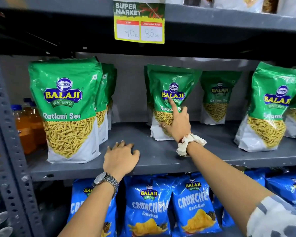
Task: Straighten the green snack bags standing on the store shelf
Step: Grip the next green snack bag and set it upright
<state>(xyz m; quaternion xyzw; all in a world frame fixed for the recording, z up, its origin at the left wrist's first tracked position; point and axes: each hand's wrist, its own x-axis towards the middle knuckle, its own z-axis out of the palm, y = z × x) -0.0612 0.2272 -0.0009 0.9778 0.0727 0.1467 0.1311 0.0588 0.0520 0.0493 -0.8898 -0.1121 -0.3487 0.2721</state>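
Note:
Green Ratlami Sev snack bags stand on the grey middle shelf (pixel 161 156). A large bag (pixel 65 106) stands front left with more bags (pixel 106 93) behind it. The middle bag (pixel 167 82) stands further back, and my right hand (pixel 177 120) rests against its front, index finger stretched up over the logo, other fingers at its lower part. Another bag (pixel 215 98) stands at the back, and one more (pixel 270 108) front right. My left hand (pixel 120 157) lies flat on the bare shelf between the left and middle bags, fingers spread, holding nothing.
Blue Crunchem bags (pixel 149 206) fill the shelf below. A yellow price tag (pixel 139 23) hangs from the shelf above. Orange drink bottles (pixel 26 125) stand behind the perforated left upright (pixel 5 127). Bare shelf lies between the bag groups.

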